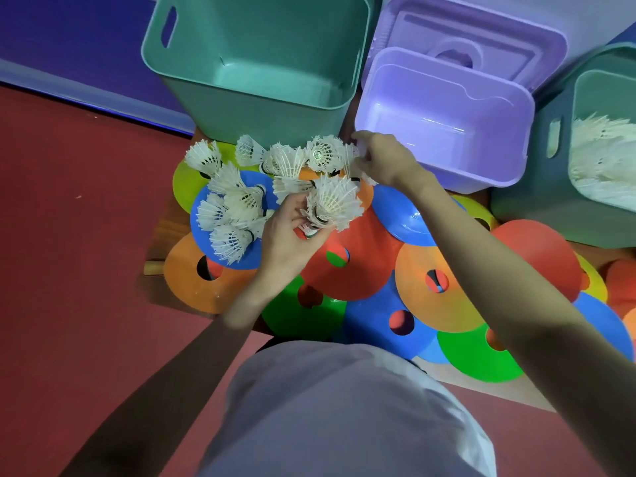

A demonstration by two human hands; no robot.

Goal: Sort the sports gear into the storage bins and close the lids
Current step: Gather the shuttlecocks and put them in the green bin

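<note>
So the left hand (292, 232) has its fingers curled round a bunch of shuttlecocks (332, 204), corks down in the palm, feathers fanning up toward the purple bin (444, 122). The right hand (382, 160) pinches another shuttlecock (351, 154) right at that bin's near-left corner. Loose shuttlecocks (227, 215) lie tipped every which way left of the bin, on flat cones (437, 287). The purple bin sits open, a green bin (261, 56) tight on its left, a grey bin (564, 160) with shuttlecocks on its right.

green bin (192, 74) and purple bin (447, 160): smooth plastic, slight sheen. shuttlecocks (227, 208): white ribbed plastic skirts. disc cones (437, 304): smooth flexible-looking plastic. floor (75, 235): matt red.
</note>
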